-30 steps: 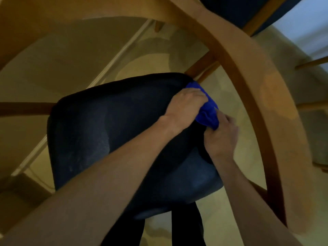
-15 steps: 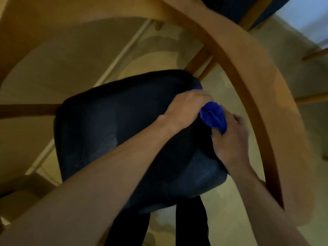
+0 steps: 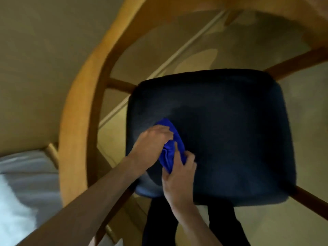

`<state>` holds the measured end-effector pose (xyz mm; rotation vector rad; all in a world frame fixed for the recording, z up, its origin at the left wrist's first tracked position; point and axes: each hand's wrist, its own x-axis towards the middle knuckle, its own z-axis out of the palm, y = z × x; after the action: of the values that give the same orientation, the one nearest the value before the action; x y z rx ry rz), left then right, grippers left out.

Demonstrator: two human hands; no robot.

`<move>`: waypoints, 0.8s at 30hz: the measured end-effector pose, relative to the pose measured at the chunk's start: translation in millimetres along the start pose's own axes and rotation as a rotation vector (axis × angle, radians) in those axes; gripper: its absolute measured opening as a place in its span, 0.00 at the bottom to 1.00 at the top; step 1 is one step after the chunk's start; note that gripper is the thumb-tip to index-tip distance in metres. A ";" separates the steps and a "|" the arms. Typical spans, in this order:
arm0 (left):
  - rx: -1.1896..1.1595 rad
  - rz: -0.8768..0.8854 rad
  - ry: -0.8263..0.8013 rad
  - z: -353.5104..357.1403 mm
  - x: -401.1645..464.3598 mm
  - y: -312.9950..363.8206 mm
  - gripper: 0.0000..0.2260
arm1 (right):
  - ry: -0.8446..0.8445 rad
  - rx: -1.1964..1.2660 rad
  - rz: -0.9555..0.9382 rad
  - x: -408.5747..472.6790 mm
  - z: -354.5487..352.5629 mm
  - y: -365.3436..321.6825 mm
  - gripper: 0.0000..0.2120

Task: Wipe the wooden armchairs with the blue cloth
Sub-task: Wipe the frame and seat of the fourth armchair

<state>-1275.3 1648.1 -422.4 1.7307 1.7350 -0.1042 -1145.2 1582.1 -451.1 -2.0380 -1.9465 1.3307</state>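
Note:
I look straight down on a wooden armchair whose curved armrest rail (image 3: 76, 132) arcs round the left and top of a dark blue seat cushion (image 3: 230, 132). A bunched blue cloth (image 3: 170, 151) lies over the cushion's left part. My left hand (image 3: 150, 148) grips the cloth from the left with curled fingers. My right hand (image 3: 179, 176) holds its lower end, thumb and fingers pinching the fabric. Both forearms come in from the bottom of the view.
Wooden struts (image 3: 294, 63) run from the seat to the rail at the right and left. A beige patterned carpet (image 3: 221, 50) shows below. A white sheet or curtain (image 3: 21, 189) lies at the lower left. My dark trouser legs (image 3: 221, 226) stand against the seat's front.
The view has swung, so the rail now curves on the left, not the right. Both hands and the cloth moved from the seat's right edge to its left part.

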 end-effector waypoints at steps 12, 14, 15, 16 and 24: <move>-0.271 -0.868 0.474 38.6 -85.8 -4.3 0.25 | -0.510 -0.424 -0.806 99.0 -26.3 -71.5 0.25; -0.363 -1.080 0.411 50.2 -91.9 3.8 0.22 | -0.670 -0.639 -1.023 101.9 -8.0 -107.1 0.21; -0.390 -1.170 0.351 55.3 -90.9 6.6 0.19 | -0.705 -0.704 -1.093 98.2 1.3 -116.8 0.18; -0.373 -1.220 0.300 59.1 -89.4 9.5 0.17 | -0.703 -0.748 -1.134 94.2 8.0 -120.0 0.16; -0.331 -1.066 0.160 86.7 -70.6 96.4 0.16 | -0.846 -0.652 -1.108 106.7 -54.2 -39.9 0.14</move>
<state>-1160.9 1555.1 -415.5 0.4598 2.4459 -0.1305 -1161.7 1707.2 -452.6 0.0108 -3.3031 1.3346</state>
